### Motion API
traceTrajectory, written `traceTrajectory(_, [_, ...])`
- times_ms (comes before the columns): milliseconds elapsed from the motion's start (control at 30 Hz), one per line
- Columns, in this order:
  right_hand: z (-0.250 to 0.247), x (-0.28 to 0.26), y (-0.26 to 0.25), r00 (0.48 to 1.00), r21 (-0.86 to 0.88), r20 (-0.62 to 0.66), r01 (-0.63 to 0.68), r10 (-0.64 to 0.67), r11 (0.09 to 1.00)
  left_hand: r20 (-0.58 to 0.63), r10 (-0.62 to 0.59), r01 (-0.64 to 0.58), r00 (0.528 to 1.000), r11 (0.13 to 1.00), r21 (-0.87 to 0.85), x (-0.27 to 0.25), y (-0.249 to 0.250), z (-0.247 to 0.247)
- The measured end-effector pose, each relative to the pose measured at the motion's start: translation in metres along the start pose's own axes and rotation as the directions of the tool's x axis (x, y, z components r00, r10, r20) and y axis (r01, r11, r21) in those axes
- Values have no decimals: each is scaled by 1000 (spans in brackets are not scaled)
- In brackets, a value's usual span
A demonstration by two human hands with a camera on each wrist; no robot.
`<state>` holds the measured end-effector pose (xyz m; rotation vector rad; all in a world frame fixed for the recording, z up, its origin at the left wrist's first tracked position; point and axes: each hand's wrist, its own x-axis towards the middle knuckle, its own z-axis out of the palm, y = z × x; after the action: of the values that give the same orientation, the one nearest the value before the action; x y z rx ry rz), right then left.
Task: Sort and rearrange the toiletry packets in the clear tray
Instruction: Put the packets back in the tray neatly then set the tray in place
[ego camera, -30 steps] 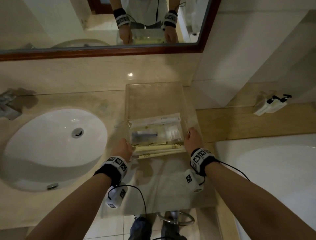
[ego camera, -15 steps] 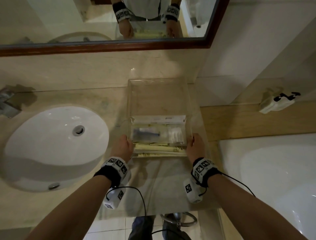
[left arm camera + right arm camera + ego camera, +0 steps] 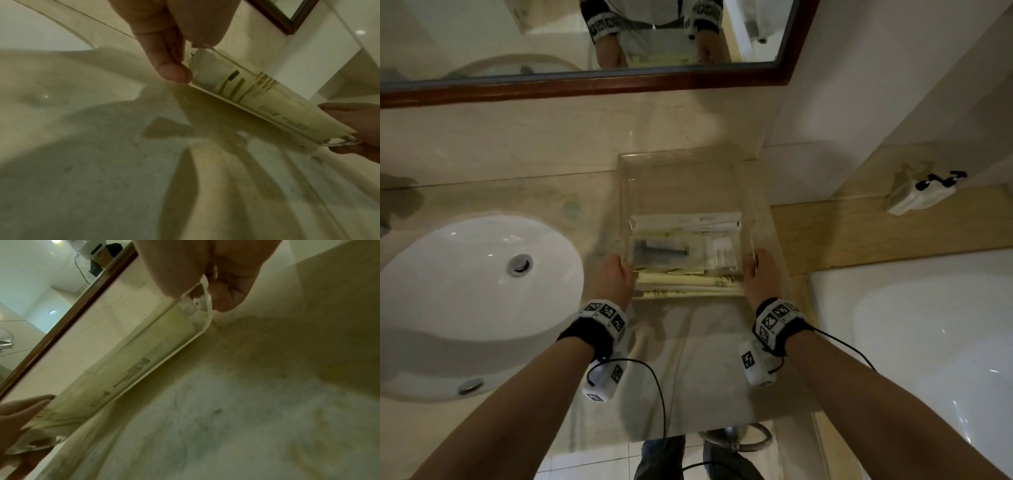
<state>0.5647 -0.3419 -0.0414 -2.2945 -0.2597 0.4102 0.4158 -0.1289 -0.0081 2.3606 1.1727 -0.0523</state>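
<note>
A clear tray (image 3: 681, 161) sits on the marble counter against the back wall. Its near half holds several toiletry packets: a white one (image 3: 685, 221) across the middle, a clear one with a dark item (image 3: 664, 250), a small white sachet (image 3: 722, 255), and cream packets (image 3: 688, 282) at the front wall. My left hand (image 3: 616, 277) grips the tray's near left corner, thumb over the rim (image 3: 205, 40). My right hand (image 3: 760, 274) grips the near right corner (image 3: 205, 308). Through the front wall, both wrist views show the cream packet (image 3: 267, 100) (image 3: 144, 356).
A white basin (image 3: 476, 284) lies to the left of the tray, a bathtub (image 3: 928, 342) to the right. A wood-framed mirror (image 3: 619, 82) hangs above the counter. A small white device (image 3: 917, 193) rests on the wooden ledge at far right.
The tray has gone from tilted, its packets askew, to level and square against the back wall. Both hands have stayed on its near corners.
</note>
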Motion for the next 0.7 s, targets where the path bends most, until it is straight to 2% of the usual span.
traceTrajectory(200, [-11, 8, -9, 999, -12, 16, 30, -30, 999, -10, -56, 56, 998, 997, -56, -1, 6, 8])
traceTrajectory(367, [-12, 25, -18, 1000, 15, 11, -4, 3, 1000, -49, -48, 43, 998, 995, -92, 12, 9, 7])
traceTrajectory(467, [-10, 39, -25, 998, 63, -57, -35, 38, 997, -69, -127, 107, 990, 964, -242, 23, 18, 2])
traceTrajectory(567, [-8, 47, -35, 989, 160, -108, -86, 104, 983, -37, -248, 202, 968, 858, -472, 33, 26, -2])
traceTrajectory(600, [-7, 49, -38, 987, 169, -120, -84, 105, 982, -39, -256, 203, 966, 843, -499, 37, 27, -2])
traceTrajectory(700, [-8, 56, -48, 983, 197, -144, -88, 117, 976, -39, -230, 187, 972, 869, -459, 50, 27, -1])
